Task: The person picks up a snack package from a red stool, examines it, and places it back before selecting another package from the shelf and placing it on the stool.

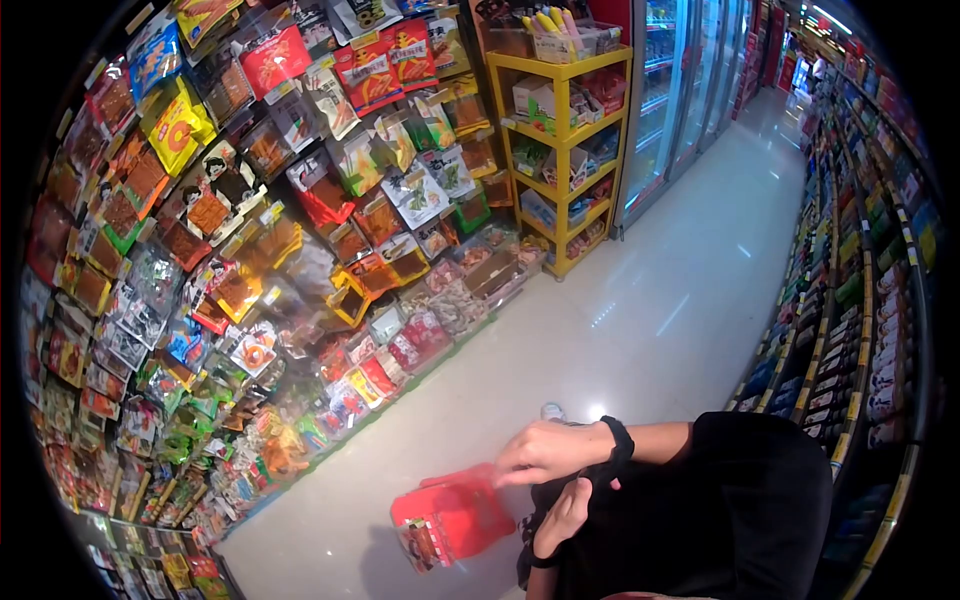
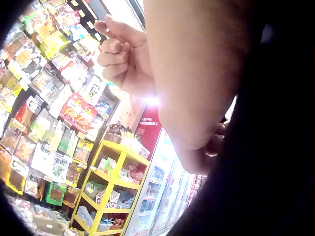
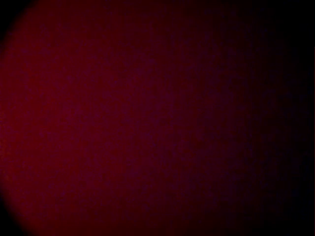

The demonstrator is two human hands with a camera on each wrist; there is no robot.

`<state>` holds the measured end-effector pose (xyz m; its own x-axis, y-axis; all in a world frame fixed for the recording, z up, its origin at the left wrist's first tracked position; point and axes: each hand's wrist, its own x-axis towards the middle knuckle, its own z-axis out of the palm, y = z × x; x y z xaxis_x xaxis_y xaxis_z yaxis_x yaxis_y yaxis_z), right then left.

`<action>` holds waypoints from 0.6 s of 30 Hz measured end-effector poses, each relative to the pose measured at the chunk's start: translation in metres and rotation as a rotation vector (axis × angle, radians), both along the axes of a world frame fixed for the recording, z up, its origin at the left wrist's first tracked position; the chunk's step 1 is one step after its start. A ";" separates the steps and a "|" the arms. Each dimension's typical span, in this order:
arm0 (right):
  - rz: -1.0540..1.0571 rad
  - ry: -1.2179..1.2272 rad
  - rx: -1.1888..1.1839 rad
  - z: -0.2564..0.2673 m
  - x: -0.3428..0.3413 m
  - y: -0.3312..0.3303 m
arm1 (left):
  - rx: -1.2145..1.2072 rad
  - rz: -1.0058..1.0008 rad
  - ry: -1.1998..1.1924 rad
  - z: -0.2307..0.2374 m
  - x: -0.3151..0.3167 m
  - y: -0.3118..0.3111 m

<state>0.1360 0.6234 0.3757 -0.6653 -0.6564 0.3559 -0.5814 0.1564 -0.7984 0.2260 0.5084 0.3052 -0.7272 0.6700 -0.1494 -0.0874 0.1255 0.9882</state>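
Note:
In the head view my right hand (image 1: 550, 450) reaches leftward with a black band (image 1: 620, 440) round its wrist, its fingers bent loosely and holding nothing. My left hand (image 1: 565, 515) comes up from below, close under the right wrist, with its thumb upward; cannot tell what its hidden fingers hold. In the left wrist view a hand with curled fingers (image 2: 115, 59) shows beside a large stretch of bare skin. The right wrist view is dark red and blocked. Beyond the hands, a red shopping basket (image 1: 470, 515) stands on the floor, with a packaged snack (image 1: 425, 545) at its near side.
A wall of hanging snack packets (image 1: 390, 190) runs along the left, with bins of small packets (image 1: 420, 340) at its foot. A yellow shelf rack (image 1: 560, 160) and glass-door fridges (image 1: 680, 90) stand ahead. Stocked shelves (image 1: 850, 300) line the right of the pale tiled aisle (image 1: 640, 300).

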 end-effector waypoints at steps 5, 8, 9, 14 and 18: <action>0.052 -0.069 0.047 -0.002 -0.001 0.004 | 0.001 -0.063 0.003 0.011 -0.008 0.003; 0.075 -0.124 0.009 -0.004 -0.003 0.007 | -0.018 -0.094 0.014 0.013 -0.019 0.003; 0.068 -0.134 -0.021 -0.004 -0.004 0.009 | -0.008 -0.149 0.030 0.010 -0.022 0.002; -0.017 -0.158 -0.063 -0.014 -0.011 0.016 | -0.205 -0.159 0.303 0.010 -0.037 -0.008; -0.079 -0.236 -0.136 -0.017 -0.019 0.014 | -0.183 -0.176 0.299 0.010 -0.052 0.008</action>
<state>0.1168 0.6377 0.3584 -0.7874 -0.5559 0.2665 -0.3675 0.0762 -0.9269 0.1739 0.5167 0.3148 -0.6333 0.7701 -0.0771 0.2398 0.2899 0.9265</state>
